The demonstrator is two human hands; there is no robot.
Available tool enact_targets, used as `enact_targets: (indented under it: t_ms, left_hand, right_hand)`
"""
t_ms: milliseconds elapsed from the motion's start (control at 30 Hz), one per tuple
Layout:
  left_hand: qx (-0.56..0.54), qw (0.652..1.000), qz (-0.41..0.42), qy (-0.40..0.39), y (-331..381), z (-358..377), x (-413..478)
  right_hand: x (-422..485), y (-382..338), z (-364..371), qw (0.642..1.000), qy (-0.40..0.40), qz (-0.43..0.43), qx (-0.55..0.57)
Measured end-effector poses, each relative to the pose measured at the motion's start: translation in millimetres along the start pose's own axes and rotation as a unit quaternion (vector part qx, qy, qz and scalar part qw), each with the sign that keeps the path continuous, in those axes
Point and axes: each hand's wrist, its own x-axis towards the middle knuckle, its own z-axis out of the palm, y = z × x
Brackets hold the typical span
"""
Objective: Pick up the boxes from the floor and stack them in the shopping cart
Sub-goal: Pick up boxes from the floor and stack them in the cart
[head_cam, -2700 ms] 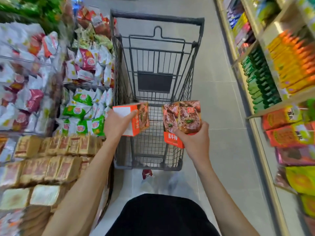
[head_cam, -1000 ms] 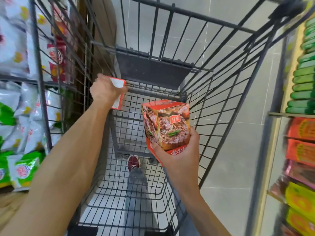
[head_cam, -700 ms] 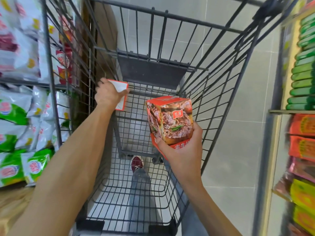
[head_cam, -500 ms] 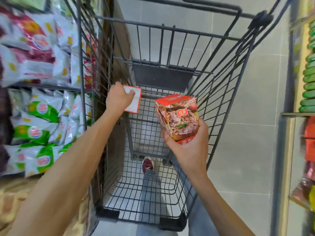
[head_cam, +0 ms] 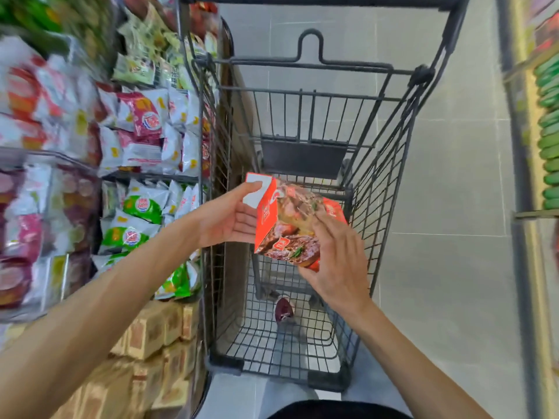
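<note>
Boxes: the boxes sit between the two palms as one tilted bundle. Orange sides, a white face and food-picture faces show, but where one box ends and the other begins I cannot tell.
Left hand: the left hand grips the bundle's white end, with the thumb over the top edge and the palm against the side.
Right hand: the right hand clasps the opposite, lower end, with the fingers curved over a picture face and the thumb near the bottom corner.
Where they hang: in the air inside the shopping cart, with its wire walls just outside each wrist.
Key relation: the basket floor lies straight below both hands and well apart from them, so the move is a plain descent.
Long axis: the bundle slants from the left thumb down toward the right palm, so it looks to need levelling before it can sit flat on the wire.
Nearer hand: the right hand is the lower one and closer to the floor, so it would likely lead the lowering.
Stage: judged as carrying in, with nothing stacked in the basket yet.
Beyond the left forearm: snack bags on shelves.
Under the hands: a shoe shows through the mesh.
</note>
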Motion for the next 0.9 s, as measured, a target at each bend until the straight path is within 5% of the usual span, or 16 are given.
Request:
enact_targets:
  t_ms: [167,400,567,900]
  left_hand:
    - [0.071,0.997,0.020,-0.014,-3.0,4.7,-15.0]
    - [0.099,0.994,0.047,0.024,-16.8,23.7,-5.6]
    - [0.164,0.971,0.105,0.142,-14.2,24.9,10.5]
    - [0.298,0.899,0.171,0.272,-13.0,53.0,51.5]
  right_hand:
    - [-6.0,-3.2,6.3,0.991,0.043,-0.101,-0.072]
    - [-21.1,-3.4,13.3,0.995,0.007,-0.077,-0.061]
    - [-19.0,3.4,-0.2,0.994,-0.103,0.049,0.003]
    - [5.0,62.5,-22.2,0.937,0.009,0.349,0.018]
